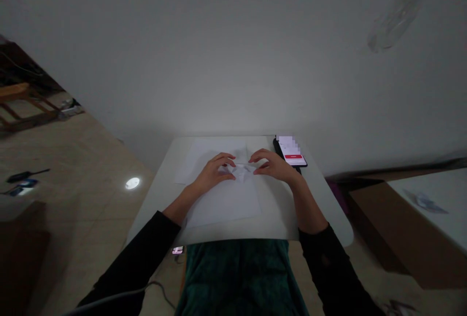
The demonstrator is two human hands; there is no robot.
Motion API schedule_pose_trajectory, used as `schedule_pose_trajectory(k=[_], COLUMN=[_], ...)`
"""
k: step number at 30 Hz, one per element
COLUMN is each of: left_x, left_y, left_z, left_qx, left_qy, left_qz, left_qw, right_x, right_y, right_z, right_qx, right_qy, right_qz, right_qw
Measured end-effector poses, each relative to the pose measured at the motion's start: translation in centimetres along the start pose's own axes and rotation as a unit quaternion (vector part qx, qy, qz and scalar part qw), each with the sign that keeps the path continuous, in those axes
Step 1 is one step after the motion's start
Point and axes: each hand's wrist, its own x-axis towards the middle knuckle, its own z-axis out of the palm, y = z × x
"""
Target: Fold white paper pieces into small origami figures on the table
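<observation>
Between my two hands, a small folded white paper piece (242, 173) rests over flat white sheets (226, 204) on a white table (279, 228). My left hand (215, 172) is at its left side, with thumb and fingers apart and curved around that edge. On the right, my right hand (272, 165) has its thumb and fingers apart near the paper's right edge. Neither hand has visibly closed on the paper. Fine folds in the piece are too small to make out.
A phone with a lit screen (291, 151) lies at the table's back right, beside my right hand. A white wall (233, 53) rises behind the table. Right of it is a brown box (404, 228); a cable (156, 283) hangs at lower left.
</observation>
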Motion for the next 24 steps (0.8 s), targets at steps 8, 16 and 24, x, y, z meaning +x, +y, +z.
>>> schedule_pose_trajectory(k=[8, 16, 24], left_x=[-0.3, -0.3, 0.0], left_y=[0.4, -0.1, 0.0], left_z=[-0.1, 0.4, 1.0], left_qx=[0.002, -0.028, -0.104], left_qy=[0.021, 0.028, -0.015], left_qz=[-0.007, -0.055, -0.088], left_qw=[1.0, 0.998, 0.991], right_x=[0.4, 0.7, 0.6], right_y=[0.9, 1.0, 0.4], right_z=[0.6, 1.1, 1.1], right_qx=[-0.08, -0.128, -0.104], right_qy=[-0.004, 0.03, 0.042], right_qz=[-0.015, -0.014, 0.0], right_qw=[0.997, 0.991, 0.994])
